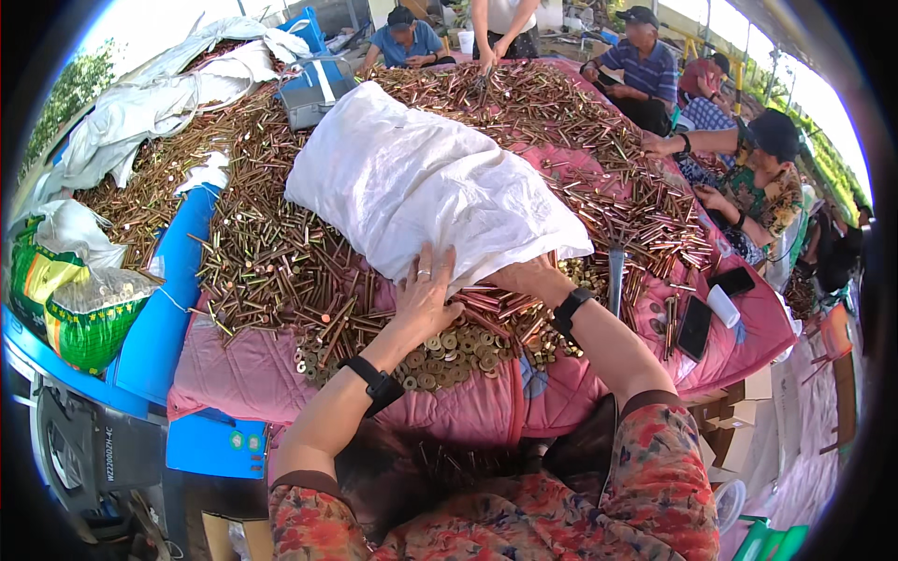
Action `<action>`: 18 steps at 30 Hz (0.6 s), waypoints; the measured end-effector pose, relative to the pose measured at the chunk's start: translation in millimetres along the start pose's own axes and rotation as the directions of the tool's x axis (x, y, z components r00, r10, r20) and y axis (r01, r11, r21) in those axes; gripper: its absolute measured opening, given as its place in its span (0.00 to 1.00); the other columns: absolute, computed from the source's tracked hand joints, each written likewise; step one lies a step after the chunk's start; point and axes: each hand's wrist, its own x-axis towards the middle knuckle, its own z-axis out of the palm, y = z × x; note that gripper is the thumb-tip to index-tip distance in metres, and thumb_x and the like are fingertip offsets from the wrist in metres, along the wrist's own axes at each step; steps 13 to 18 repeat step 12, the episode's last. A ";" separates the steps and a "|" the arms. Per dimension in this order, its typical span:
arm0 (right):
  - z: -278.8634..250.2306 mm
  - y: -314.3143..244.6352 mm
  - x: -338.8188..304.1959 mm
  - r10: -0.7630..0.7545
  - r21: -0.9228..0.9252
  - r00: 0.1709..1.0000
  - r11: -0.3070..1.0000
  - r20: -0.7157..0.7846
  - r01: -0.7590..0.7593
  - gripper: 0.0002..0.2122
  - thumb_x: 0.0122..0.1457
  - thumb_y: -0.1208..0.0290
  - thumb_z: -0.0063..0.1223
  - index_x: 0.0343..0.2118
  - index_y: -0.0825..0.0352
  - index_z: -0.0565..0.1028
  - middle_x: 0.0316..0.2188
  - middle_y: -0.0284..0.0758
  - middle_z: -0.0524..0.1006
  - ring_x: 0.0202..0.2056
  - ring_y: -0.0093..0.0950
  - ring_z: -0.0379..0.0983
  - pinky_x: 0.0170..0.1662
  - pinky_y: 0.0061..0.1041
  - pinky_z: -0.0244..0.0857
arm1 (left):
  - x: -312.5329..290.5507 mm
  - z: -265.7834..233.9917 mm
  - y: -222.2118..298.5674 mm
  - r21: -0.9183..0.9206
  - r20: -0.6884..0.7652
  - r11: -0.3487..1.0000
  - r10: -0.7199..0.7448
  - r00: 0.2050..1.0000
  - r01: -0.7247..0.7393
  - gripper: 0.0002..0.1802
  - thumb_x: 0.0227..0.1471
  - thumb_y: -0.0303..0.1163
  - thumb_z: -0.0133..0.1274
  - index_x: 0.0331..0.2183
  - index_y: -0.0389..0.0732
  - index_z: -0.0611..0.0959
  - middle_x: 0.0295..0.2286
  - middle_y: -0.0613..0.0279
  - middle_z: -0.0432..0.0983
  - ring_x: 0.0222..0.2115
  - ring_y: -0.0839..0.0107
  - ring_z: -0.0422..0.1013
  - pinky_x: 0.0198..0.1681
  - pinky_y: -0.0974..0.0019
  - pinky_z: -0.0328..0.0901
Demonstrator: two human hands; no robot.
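Observation:
A bulging white woven sack (412,178) lies across the pile of long copper-coloured bolts (271,252) in front of me. My left hand (426,297) rests against its near side, fingers stretched upward over the fabric and thumb apart. At the sack's near right end is my right hand (524,278), its fingers hidden beneath the edge of the cloth. Flat brass-coloured washers (458,355) lie heaped just below my left hand. Small yellowish nuts (552,341) are gathered below my right wrist.
A pink quilted cover (234,369) lies under the hardware. Two dark phones (693,327) and a white cup (722,306) sit at the right. Blue edging and a green sack (98,313) stand left; a grey bag (313,93) lies behind. Several people work around the far and right sides.

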 end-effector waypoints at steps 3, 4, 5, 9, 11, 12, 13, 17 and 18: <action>-12.5 8.0 -8.8 0.219 -0.057 0.957 0.976 0.193 -0.212 0.20 0.51 0.55 0.46 0.45 0.59 0.71 0.46 0.37 0.72 0.47 0.38 0.66 0.51 0.36 0.58 | 11.0 12.3 -17.9 0.118 -0.010 0.992 -0.053 0.999 0.053 0.39 0.44 0.38 0.52 0.56 0.45 0.56 0.58 0.48 0.46 0.56 0.46 0.49 0.54 0.44 0.52; -12.4 10.5 -11.1 0.220 -0.063 0.956 0.975 0.192 -0.211 0.20 0.51 0.55 0.46 0.45 0.59 0.71 0.46 0.37 0.72 0.47 0.38 0.66 0.51 0.36 0.58 | 14.0 15.7 -28.4 0.114 -0.014 0.992 -0.050 0.999 0.051 0.39 0.44 0.38 0.52 0.56 0.45 0.56 0.58 0.48 0.46 0.56 0.46 0.49 0.54 0.44 0.52; -10.1 14.4 -16.0 0.095 -0.058 0.995 0.994 0.014 -0.094 0.22 0.51 0.54 0.46 0.46 0.59 0.71 0.47 0.38 0.71 0.48 0.38 0.66 0.51 0.36 0.58 | 16.4 17.3 -41.5 0.080 -0.043 0.996 -0.044 0.998 0.047 0.37 0.44 0.36 0.52 0.56 0.45 0.57 0.58 0.48 0.46 0.57 0.48 0.49 0.55 0.47 0.53; -0.5 41.7 -28.7 0.131 -0.096 0.988 0.986 -0.081 -0.139 0.24 0.50 0.54 0.48 0.49 0.60 0.68 0.49 0.38 0.69 0.51 0.38 0.63 0.53 0.37 0.55 | 24.6 17.3 -59.3 0.053 -0.091 0.996 -0.061 0.994 0.066 0.33 0.46 0.28 0.48 0.55 0.44 0.60 0.58 0.50 0.46 0.58 0.53 0.47 0.57 0.53 0.52; 16.4 71.8 -29.7 0.333 -0.030 0.942 0.943 0.045 -0.332 0.28 0.48 0.51 0.49 0.52 0.59 0.66 0.52 0.39 0.66 0.52 0.40 0.60 0.55 0.39 0.52 | 32.9 23.5 -60.6 0.119 -0.127 0.989 -0.072 0.989 0.087 0.33 0.46 0.28 0.48 0.56 0.42 0.60 0.58 0.52 0.46 0.59 0.57 0.45 0.58 0.54 0.49; 18.3 72.2 -27.3 0.329 -0.030 0.943 0.944 0.046 -0.328 0.28 0.48 0.51 0.49 0.52 0.59 0.66 0.52 0.39 0.66 0.52 0.40 0.60 0.55 0.39 0.52 | 35.8 26.1 -60.3 0.118 -0.129 0.989 -0.076 0.989 0.091 0.33 0.46 0.28 0.48 0.56 0.42 0.60 0.58 0.52 0.46 0.59 0.57 0.45 0.58 0.54 0.49; 18.3 72.2 -27.3 0.329 -0.030 0.943 0.944 0.046 -0.328 0.28 0.48 0.51 0.49 0.52 0.59 0.66 0.52 0.39 0.66 0.52 0.40 0.60 0.55 0.39 0.52 | 35.8 26.1 -60.3 0.118 -0.129 0.989 -0.076 0.989 0.091 0.33 0.46 0.28 0.48 0.56 0.42 0.60 0.58 0.52 0.46 0.59 0.57 0.45 0.58 0.54 0.49; 18.3 72.2 -27.3 0.329 -0.030 0.943 0.944 0.046 -0.328 0.28 0.48 0.51 0.49 0.52 0.59 0.66 0.52 0.39 0.66 0.52 0.40 0.60 0.55 0.39 0.52 | 35.8 26.1 -60.3 0.118 -0.129 0.989 -0.076 0.989 0.091 0.33 0.46 0.28 0.48 0.56 0.42 0.60 0.58 0.52 0.46 0.59 0.57 0.45 0.58 0.54 0.49; 18.3 72.2 -27.3 0.329 -0.030 0.943 0.944 0.046 -0.328 0.28 0.48 0.51 0.49 0.52 0.59 0.66 0.52 0.39 0.66 0.52 0.40 0.60 0.55 0.39 0.52 | 35.8 26.1 -60.3 0.118 -0.129 0.989 -0.076 0.989 0.091 0.33 0.46 0.28 0.48 0.56 0.42 0.60 0.58 0.52 0.46 0.59 0.57 0.45 0.58 0.54 0.49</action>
